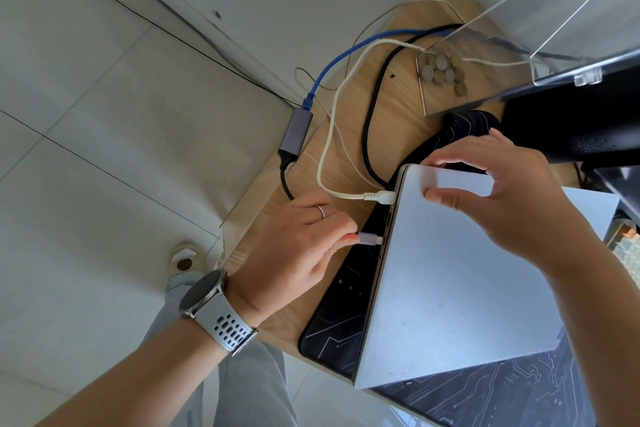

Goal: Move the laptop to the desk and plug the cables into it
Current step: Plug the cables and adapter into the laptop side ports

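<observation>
Nearest, the left hand [294, 246], with a watch [204, 298] on its wrist and a ring on one finger, pinches a grey plug [370, 238] between its fingers [346, 238], the plug's tip at the left edge of the closed silver laptop [450, 281]. That laptop lies on a dark patterned mat [343, 315] on the wooden surface [398, 107]. Just beyond, a white cable [379, 197] sits plugged into the same edge. The right hand [502, 191] grips the laptop's far corner, thumb on the lid, fingers curled over the rim. Farther off, a grey adapter [294, 130] with a blue cable [339, 61] rests at the surface's edge, near some coins [445, 71].
</observation>
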Tool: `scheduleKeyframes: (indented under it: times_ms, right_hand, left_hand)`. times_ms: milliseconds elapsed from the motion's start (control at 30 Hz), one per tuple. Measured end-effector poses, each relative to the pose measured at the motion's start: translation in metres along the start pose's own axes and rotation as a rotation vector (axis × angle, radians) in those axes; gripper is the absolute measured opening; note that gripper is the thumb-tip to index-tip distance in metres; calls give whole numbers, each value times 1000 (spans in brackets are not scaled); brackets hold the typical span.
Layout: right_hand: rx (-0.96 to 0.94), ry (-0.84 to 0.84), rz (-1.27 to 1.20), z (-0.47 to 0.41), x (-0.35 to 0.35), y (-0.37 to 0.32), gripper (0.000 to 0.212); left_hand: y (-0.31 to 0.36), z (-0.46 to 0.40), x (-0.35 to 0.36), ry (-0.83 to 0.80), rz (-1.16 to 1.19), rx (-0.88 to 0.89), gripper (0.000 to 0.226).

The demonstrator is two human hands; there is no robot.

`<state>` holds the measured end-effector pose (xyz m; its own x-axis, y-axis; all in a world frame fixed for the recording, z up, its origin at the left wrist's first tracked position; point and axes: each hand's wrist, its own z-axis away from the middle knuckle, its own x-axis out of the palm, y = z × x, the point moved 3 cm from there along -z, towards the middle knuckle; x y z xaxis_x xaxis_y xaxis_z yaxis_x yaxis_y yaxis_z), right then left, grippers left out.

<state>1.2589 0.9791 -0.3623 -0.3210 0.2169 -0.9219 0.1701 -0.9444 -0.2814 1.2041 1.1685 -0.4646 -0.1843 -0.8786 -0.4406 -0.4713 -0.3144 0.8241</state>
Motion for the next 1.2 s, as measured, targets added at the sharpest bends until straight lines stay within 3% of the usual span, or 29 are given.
scheduleKeyframes:
  times_ms: [633,1200]
  right_hand:
    - [3,4,-25,0,1,-1,27]
    - [12,2,-24,-1,1,-2,24]
  left_hand:
    - [-1,1,3,16,-9,7,22]
    - [9,-3,4,49,-19,-5,32]
